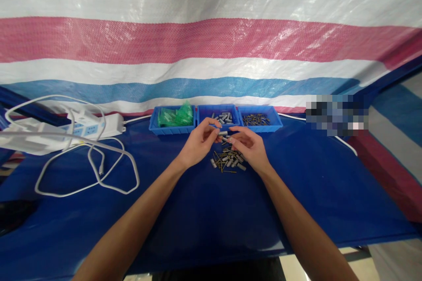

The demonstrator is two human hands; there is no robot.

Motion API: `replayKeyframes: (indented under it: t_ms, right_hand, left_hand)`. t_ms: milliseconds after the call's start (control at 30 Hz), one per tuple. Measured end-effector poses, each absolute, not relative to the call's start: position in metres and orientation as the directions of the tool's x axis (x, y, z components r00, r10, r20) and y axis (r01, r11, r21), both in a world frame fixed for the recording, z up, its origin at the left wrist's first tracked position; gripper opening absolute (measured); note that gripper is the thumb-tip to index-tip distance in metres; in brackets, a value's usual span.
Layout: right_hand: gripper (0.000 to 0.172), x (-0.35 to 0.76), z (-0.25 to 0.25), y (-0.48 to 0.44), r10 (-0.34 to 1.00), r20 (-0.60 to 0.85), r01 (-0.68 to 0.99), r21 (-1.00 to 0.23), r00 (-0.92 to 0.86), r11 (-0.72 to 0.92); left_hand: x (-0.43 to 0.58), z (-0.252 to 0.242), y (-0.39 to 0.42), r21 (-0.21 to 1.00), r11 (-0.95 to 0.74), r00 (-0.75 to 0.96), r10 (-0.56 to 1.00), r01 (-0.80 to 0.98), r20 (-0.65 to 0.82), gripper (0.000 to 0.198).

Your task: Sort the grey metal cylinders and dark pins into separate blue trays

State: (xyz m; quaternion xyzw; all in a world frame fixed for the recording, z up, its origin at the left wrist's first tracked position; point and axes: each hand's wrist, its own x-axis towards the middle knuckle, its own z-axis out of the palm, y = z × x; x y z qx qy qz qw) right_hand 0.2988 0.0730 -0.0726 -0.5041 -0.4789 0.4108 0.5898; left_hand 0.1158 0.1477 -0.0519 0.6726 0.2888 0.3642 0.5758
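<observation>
My left hand (200,141) and my right hand (249,148) face each other above a loose pile of small metal parts (227,161). Thumb and fingers of the left hand are closed in a pinch beside a small silver metal cylinder (223,133); whether anything sits inside that pinch is hidden. The right thumb and fingertips grip another small metal cylinder (225,138), close to the left fingertips. Below them, the pile mixes short silver cylinders with thin brass-coloured pins, lying in all directions on the blue tabletop (204,210).
Behind my hands stand three blue bins: one with green plastic bags (176,116), one with silver cylinders (224,117), one with thin brownish pins (256,119). White power strips (89,127) and a looped white cable (135,175) lie left. A striped sheet (211,39) hangs behind.
</observation>
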Motion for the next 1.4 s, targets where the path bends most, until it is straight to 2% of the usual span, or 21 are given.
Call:
replayKeyframes:
  t_ms: [267,367,433,500,567,667,767,900,1167,1400]
  right_hand:
    - [0.029,0.299,-0.071,0.074,0.984,0.095,-0.056,-0.993,0.151,0.105]
    - [0.027,0.299,-0.074,0.075,0.983,0.089,-0.032,-0.995,0.161,0.095]
    - [0.025,0.300,-0.077,0.076,0.973,0.106,0.006,-0.994,0.205,0.107]
    - [0.022,0.300,-0.080,0.077,0.956,0.139,0.044,-0.990,0.260,0.132]
    - [0.021,0.301,-0.080,0.078,0.935,0.193,0.065,-0.981,0.297,0.182]
    - [0.034,0.302,-0.078,0.078,0.920,0.268,0.075,-0.963,0.285,0.257]
    - [0.039,0.304,-0.076,0.077,0.919,0.292,0.105,-0.956,0.263,0.274]
    - [0.022,0.308,-0.076,0.078,0.893,0.274,0.143,-0.961,0.357,0.237]
    - [0.018,0.312,-0.074,0.079,0.874,0.240,0.074,-0.970,0.423,0.231]
    - [0.018,0.309,-0.072,0.078,0.886,0.225,0.052,-0.973,0.406,0.224]
  left_hand:
    - [0.114,-0.051,0.143,0.959,-0.282,0.663,0.717,-0.007,0.215,0.031]
    - [0.112,-0.051,0.145,0.913,-0.396,0.638,0.729,0.096,0.249,0.025]
    - [0.110,-0.053,0.148,0.822,-0.514,0.639,0.724,0.246,0.261,0.010]
    - [0.108,-0.055,0.150,0.669,-0.645,0.690,0.672,0.369,0.268,0.015]
    - [0.107,-0.057,0.150,0.533,-0.759,0.772,0.574,0.375,0.274,0.019]
    - [0.108,-0.058,0.147,0.450,-0.850,0.862,0.424,0.273,0.278,0.026]
    - [0.111,-0.059,0.143,0.430,-0.878,0.905,0.341,0.210,0.253,0.037]
    - [0.113,-0.063,0.141,0.393,-0.889,0.920,0.334,0.235,0.206,0.046]
    - [0.112,-0.059,0.144,0.279,-0.901,0.907,0.387,0.333,0.167,0.028]
    - [0.108,-0.064,0.149,0.347,-0.839,0.844,0.501,0.419,0.191,0.027]
